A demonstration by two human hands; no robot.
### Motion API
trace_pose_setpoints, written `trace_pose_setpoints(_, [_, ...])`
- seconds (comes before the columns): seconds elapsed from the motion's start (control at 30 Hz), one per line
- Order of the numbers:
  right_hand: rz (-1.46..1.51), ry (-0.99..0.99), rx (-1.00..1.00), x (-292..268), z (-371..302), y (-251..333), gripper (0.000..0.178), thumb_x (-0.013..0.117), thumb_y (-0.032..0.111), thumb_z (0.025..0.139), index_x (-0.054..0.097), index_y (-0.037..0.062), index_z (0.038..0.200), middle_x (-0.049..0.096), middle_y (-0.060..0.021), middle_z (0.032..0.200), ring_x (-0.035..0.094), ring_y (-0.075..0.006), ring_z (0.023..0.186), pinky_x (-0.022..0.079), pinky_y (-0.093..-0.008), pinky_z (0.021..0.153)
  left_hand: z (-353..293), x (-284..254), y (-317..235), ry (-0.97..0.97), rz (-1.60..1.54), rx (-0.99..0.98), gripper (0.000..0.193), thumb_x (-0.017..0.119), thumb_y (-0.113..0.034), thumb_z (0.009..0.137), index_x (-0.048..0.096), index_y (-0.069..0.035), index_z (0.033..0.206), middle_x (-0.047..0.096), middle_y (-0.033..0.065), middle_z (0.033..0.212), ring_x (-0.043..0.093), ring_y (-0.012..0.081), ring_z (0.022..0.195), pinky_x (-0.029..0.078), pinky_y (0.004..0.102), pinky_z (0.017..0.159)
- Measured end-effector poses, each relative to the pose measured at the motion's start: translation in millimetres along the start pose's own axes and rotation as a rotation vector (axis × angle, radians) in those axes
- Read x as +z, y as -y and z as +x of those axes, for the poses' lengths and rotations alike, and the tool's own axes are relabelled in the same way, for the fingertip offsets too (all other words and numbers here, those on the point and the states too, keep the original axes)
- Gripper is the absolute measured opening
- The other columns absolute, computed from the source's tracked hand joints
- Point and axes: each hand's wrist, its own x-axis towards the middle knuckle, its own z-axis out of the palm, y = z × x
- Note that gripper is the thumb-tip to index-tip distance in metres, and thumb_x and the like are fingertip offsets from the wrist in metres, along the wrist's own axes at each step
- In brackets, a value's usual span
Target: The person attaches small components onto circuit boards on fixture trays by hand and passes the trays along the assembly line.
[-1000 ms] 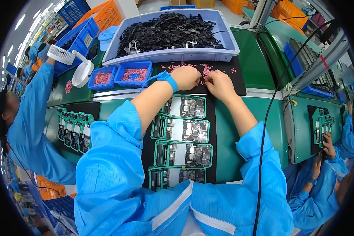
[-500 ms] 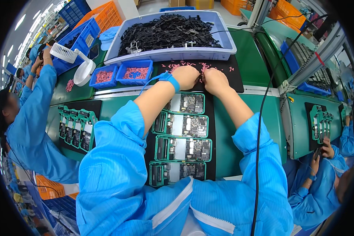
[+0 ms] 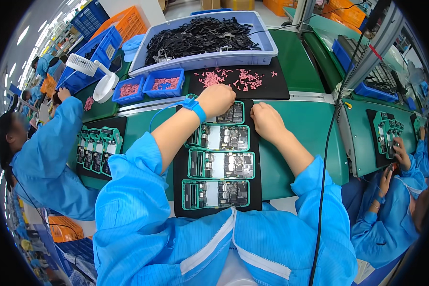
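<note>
My left hand (image 3: 216, 101), with a blue wrist strap (image 3: 194, 109), is closed over the left part of the farthest green-framed circuit board unit (image 3: 233, 114). Just right of that unit, my right hand (image 3: 268, 121) is closed, its fingertips pinched near the edge of the black mat (image 3: 255, 202). Whatever either hand pinches is too small or hidden to make out. Three more such units, among them the nearest one (image 3: 233, 194), lie in a column toward me. Beyond my hands, small pink pieces (image 3: 249, 80) are scattered on a dark mat (image 3: 275, 86).
Two small blue trays (image 3: 182, 84) of pink pieces stand left of the dark mat. Behind is a big tub (image 3: 252, 59) of black parts. A white fan (image 3: 106, 87) stands farther left. A black cable (image 3: 321, 190) hangs at right. Co-workers sit on both sides.
Both hands have drawn back from the pink pieces toward the farthest unit and moved apart, the right one shifting rightward. More of the scattered pink pieces shows now.
</note>
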Motion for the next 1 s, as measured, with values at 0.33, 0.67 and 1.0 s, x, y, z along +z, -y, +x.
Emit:
trace_pose_setpoints(0.33, [-0.074,-0.012,-0.079,-12.6,-0.2,5.7,0.003,0.059,0.006,0.077,0.059,0.0025,0.078,0.062,-0.0164,0.082,0.061,-0.0341,0.081,0.05,-0.0427,0.072,0.4,3.3,-10.1,-0.063,0.231,0.142,0.004,0.062,-0.01,0.071,0.065,-0.007,0.071,0.064,0.0075,0.08,0.062,0.026,0.085,0.05,0.0372,0.077])
trace_pose_setpoints(0.67, [0.164,-0.02,-0.18,-11.5,-13.2,35.7,0.008,0.062,0.013,0.079,0.063,0.0056,0.077,0.063,-0.0124,0.078,0.062,-0.0317,0.074,0.051,-0.0421,0.066,-16.3,9.1,-9.1,-0.079,0.208,0.099,0.005,0.062,-0.012,0.068,0.066,-0.008,0.068,0.062,0.0064,0.076,0.061,0.0246,0.081,0.048,0.0362,0.075])
trace_pose_setpoints(1.0, [-0.064,-0.007,-0.32,-7.9,-2.1,45.9,0.007,0.058,0.007,0.074,0.057,0.0028,0.068,0.062,-0.0135,0.073,0.063,-0.0318,0.072,0.051,-0.0426,0.066,-18.6,8.9,-3.5,-0.1,0.145,0.089,0.011,0.061,-0.014,0.071,0.072,-0.013,0.074,0.064,0.0055,0.078,0.063,0.0241,0.082,0.047,0.038,0.075])
